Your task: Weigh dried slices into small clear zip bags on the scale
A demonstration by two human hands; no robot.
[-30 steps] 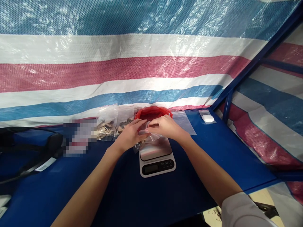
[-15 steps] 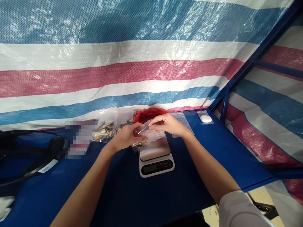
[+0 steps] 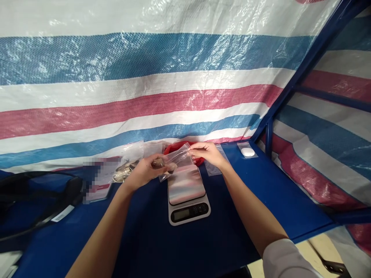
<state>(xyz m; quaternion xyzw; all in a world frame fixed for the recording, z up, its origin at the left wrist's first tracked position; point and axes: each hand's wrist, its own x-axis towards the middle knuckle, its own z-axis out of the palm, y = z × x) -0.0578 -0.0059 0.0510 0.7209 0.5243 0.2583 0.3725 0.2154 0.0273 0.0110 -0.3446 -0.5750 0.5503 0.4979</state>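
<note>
Fingers of the left hand (image 3: 144,171) curve toward the thumb, partly closed, with the lower left part of a clear plastic bag (image 3: 179,156) caught between them. Brownish pieces (image 3: 171,166) show through the film by the left thumb; how many there are cannot be told. The right hand (image 3: 211,154) has its thumb and forefinger drawn together in a pinch on the upper right edge of the same bag, its other fingers loosely bent. The bag stretches slantwise between the two hands, higher at the right one. Whether its mouth is open cannot be told.

Just below the hands, on their near side, a white digital scale (image 3: 187,193) lies on the blue tabletop (image 3: 232,239), its shiny plate partly under the bag. Any figure on its display is too faint to read. Beyond the hands, a red bag (image 3: 173,147) shows behind the clear film. Beside the right wrist, a flat clear sleeve (image 3: 213,169) lies on the tabletop, and farther right of that hand a white rounded object (image 3: 247,151) rests on a small clear packet (image 3: 255,156). Left of the left hand is a bag of brown pieces (image 3: 123,171), and well apart, farther left, a black strap-like item (image 3: 37,206) bears a white label (image 3: 63,213).
</note>
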